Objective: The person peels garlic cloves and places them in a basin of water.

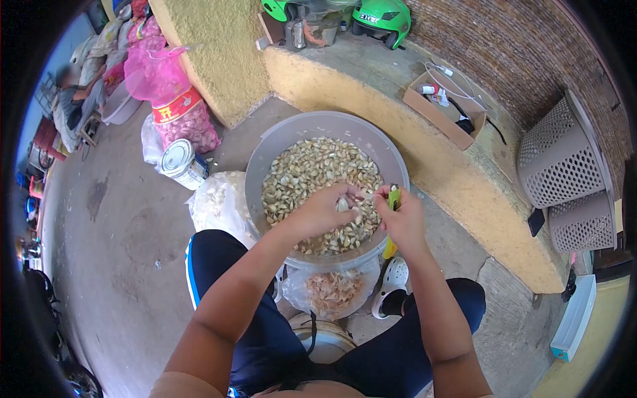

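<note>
A large grey tub (325, 119) filled with garlic cloves (312, 166) stands between my knees. Over the cloves, my left hand (332, 211) is closed around a few pale garlic cloves (342, 203), its fingertips close to the other hand. My right hand (401, 215) grips a small green-handled knife (394, 198) upright; its blade is hard to make out. The right fingertips pinch at a whitish bit near the left fingers, too small to name. Below the tub's near rim lies a clear plastic bag (335, 292) of brownish peelings.
Left of the tub sit a white plastic bag (222, 205), a tin can (182, 166) and a pink mesh sack (182, 123) of garlic. A ledge holds a green helmet (383, 20), a cardboard box (441, 109) and perforated baskets (564, 159). Another person (73, 99) sits far left.
</note>
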Motion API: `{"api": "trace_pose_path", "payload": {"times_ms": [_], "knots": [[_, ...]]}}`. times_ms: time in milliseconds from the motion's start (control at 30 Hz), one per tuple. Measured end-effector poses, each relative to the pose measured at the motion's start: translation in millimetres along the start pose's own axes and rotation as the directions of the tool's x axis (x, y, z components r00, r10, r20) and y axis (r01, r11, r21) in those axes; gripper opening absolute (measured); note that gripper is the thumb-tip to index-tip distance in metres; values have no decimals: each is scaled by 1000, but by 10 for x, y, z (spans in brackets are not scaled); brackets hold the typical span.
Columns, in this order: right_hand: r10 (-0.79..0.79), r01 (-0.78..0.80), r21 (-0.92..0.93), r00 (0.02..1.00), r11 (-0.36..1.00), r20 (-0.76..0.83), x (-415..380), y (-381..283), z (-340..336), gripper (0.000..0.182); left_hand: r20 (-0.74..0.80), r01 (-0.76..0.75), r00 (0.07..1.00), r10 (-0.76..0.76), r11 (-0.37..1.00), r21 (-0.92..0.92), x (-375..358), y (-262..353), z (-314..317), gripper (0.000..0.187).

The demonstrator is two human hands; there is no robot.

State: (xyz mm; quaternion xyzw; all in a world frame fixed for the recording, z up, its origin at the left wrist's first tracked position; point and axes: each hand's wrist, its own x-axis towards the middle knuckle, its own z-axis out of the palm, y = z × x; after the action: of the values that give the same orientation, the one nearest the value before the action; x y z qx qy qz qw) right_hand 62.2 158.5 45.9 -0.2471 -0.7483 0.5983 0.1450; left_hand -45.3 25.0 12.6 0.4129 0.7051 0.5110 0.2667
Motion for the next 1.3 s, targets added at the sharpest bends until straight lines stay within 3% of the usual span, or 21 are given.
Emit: {"api": "trace_pose_path", "payload": {"times_ms": [33,133,233,300,333,433,533,667,767,800,900,1000,1100,1133,1200,1233,1300], "knots": [[-2,2,-3,1000,1000,11,-4,4,2,9,-25,-126,991,132,978,167,-15,-7,-17,25],[-53,57,-89,997,994,49,-42,-5,-15,14,17,161,986,-167,968,193,-107,24,-183,20],[-201,357,-405,904,842,378,-88,135,-32,20,-58,124,992,-111,942,312,-194,-283,-534,18],[-121,455,-532,829,714,546,-179,279,62,22,-117,155,987,-114,882,445,-313,-474,-836,19],[-68,510,-577,784,638,618,-234,360,117,23,-140,235,972,-190,831,505,-395,-515,-983,19],[102,516,-632,723,578,684,-425,638,297,19,-254,390,919,-301,619,681,-704,-679,-1287,19],[200,527,-673,690,519,696,-534,768,400,18,-181,420,830,-527,378,825,-968,-1016,-1521,17],[223,515,-659,670,548,708,-587,847,429,18,-296,526,672,-678,157,836,-1383,-1505,-1618,20],[248,506,-660,656,556,713,-593,831,442,18,-358,583,622,-696,106,806,-1704,-1905,-1607,20],[252,512,-658,650,552,717,-581,834,454,19,-381,537,745,-547,154,829,-1880,-2325,-1651,16],[253,522,-645,634,558,731,-545,910,498,18,-525,729,605,-599,150,668,-1928,-2224,-1608,20],[230,546,-627,624,555,747,-543,923,530,18,-469,689,586,-661,101,717,-1903,-2004,-1564,17],[203,570,-625,631,533,749,-541,908,560,16,-448,662,646,-618,162,731,-1832,-2046,-1602,20],[197,575,-629,636,524,746,-543,908,566,15,-418,719,583,-697,203,665,-1733,-2005,-1632,21],[215,584,-646,638,492,740,-534,952,586,15,-321,821,454,-831,251,512,-1479,-1786,-1632,25],[224,587,-654,638,477,737,-531,980,597,15,-285,853,508,-813,429,297,-1445,-1615,-1560,26],[246,605,-658,624,448,741,-531,1012,624,15,-257,721,620,-741,667,-186,-1383,-1231,-1419,29]]}}
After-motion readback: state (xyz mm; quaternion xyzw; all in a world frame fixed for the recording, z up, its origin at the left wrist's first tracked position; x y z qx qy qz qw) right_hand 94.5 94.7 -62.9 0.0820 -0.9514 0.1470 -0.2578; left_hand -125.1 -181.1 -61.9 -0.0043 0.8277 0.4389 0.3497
